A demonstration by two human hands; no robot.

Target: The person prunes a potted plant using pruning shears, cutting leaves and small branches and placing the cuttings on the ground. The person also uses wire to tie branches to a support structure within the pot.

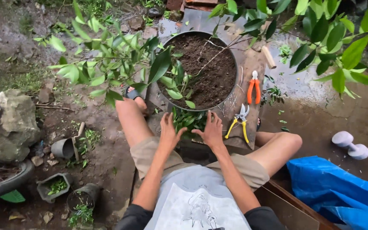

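Surveying the surroundings first, we note a round pot of dark soil [205,68] directly ahead of both hands, standing on a flat board [252,59]. Leafy branches [120,55] hang above and ahead of the left hand, and more foliage [333,38] hangs ahead of the right hand and well off to its right; thin bare twigs cross the soil surface. These branches screen part of the pot rim from view.

Just to the right of the right hand lie yellow-handled pruning shears [240,121]. Ahead of those rest orange-handled pliers [254,88], and farther ahead lies a wooden handle [268,57]. A grey dumbbell [351,145] and a blue tarp [341,187] sit well to the right. Well to the left of the left hand are small grey pots [62,148] and a large rock [13,123].

We now turn to the hands. The left hand [170,130] has its fingers spread apart and rests on a pile of cut green leaves [188,120]. The right hand [211,130] is likewise spread, fingers apart, pressing the same pile from the other side. The leaf pile lies between the two hands, at the near rim of the pot. Neither hand is closed around anything.
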